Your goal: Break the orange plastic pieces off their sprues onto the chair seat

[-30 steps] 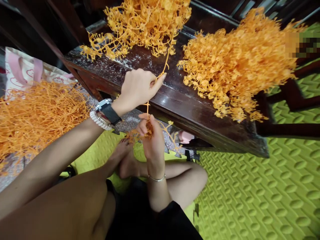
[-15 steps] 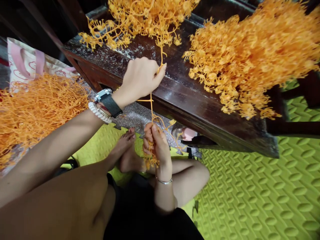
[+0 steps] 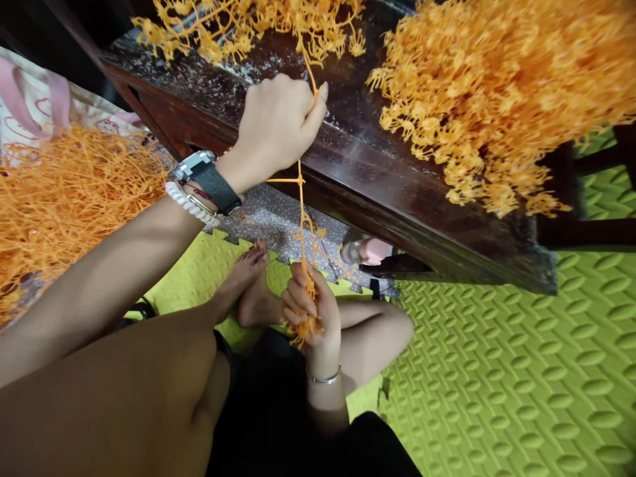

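My left hand point(image 3: 281, 119), with a watch on its wrist, is closed on an orange plastic flower stem point(image 3: 301, 192) over the edge of a dark wooden bench point(image 3: 368, 159). The stem's upper end runs up into a cluster of orange frilly sprigs point(image 3: 258, 26) on the bench. Below, my right hand point(image 3: 320, 301) is closed around the lower part of that stem. A bunch of small orange bits point(image 3: 303, 329) pokes out between its fingers. Thin side branches stick out from the stem between the two hands.
A big heap of orange sprigs point(image 3: 497, 106) lies on the bench at right. Bare tangled orange stems point(image 3: 74, 192) are piled at left beside a white bag with pink handles point(image 3: 59, 99). A pink-capped bottle point(image 3: 373, 252) is under the bench; yellow-green matting point(image 3: 497, 358) covers the floor.
My right hand has drawn down along the stem, away from my left hand, which keeps its grip near the bench edge. The whole view has shifted slightly.
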A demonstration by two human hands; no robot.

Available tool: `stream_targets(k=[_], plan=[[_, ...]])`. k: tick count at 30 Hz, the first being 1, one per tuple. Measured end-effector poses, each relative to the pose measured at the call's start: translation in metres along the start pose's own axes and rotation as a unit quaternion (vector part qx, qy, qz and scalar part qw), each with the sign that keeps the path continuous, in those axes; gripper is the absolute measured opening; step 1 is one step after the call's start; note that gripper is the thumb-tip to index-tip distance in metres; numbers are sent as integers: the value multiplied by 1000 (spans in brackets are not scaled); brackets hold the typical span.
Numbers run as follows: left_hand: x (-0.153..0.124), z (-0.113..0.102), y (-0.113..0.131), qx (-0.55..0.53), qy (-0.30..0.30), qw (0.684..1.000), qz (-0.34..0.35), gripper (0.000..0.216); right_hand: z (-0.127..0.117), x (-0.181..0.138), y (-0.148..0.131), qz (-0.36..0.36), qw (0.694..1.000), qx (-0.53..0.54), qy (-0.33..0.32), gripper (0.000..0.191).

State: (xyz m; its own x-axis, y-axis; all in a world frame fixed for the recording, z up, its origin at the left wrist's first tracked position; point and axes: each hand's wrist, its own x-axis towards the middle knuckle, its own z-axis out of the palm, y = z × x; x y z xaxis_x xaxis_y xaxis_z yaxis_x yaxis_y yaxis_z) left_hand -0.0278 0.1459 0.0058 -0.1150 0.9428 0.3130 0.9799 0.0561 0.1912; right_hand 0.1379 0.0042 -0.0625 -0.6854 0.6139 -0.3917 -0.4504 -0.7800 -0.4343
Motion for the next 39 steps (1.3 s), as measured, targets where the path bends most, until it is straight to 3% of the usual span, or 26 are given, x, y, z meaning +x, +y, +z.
stream_targets(k=[6, 12, 22, 28, 31, 33, 35, 36, 39], plan=[[-1, 0, 1, -14, 9, 1000, 0, 59, 6, -9, 10, -34, 998, 0, 54, 35], [-2, 1, -1, -25, 13, 1000, 3, 60, 8, -15, 35, -138, 966, -133, 170, 47], [-1, 4, 0, -18, 40, 999, -2, 62, 1, -30, 60, -169, 949, -137, 227, 40], [-1, 3, -1, -22, 19, 1000, 1, 69, -32, -74, 109, -85, 954, -139, 250, 41], [-3, 3, 0, -19, 39, 999, -2, 73, -48, -83, 99, -170, 913, -207, 308, 45], [-5, 2, 1, -10, 54, 998, -8, 76, -52, -83, 71, -253, 877, -251, 322, 45], [-6, 1, 2, -6, 45, 999, -9, 79, -49, -80, 28, -356, 823, -301, 325, 45], [-7, 0, 2, -11, 31, 999, -8, 79, -46, -78, 3, -416, 781, -333, 325, 46], [-6, 1, 3, -46, 1, 999, -17, 76, -34, -67, -84, -576, 603, -439, 334, 47]])
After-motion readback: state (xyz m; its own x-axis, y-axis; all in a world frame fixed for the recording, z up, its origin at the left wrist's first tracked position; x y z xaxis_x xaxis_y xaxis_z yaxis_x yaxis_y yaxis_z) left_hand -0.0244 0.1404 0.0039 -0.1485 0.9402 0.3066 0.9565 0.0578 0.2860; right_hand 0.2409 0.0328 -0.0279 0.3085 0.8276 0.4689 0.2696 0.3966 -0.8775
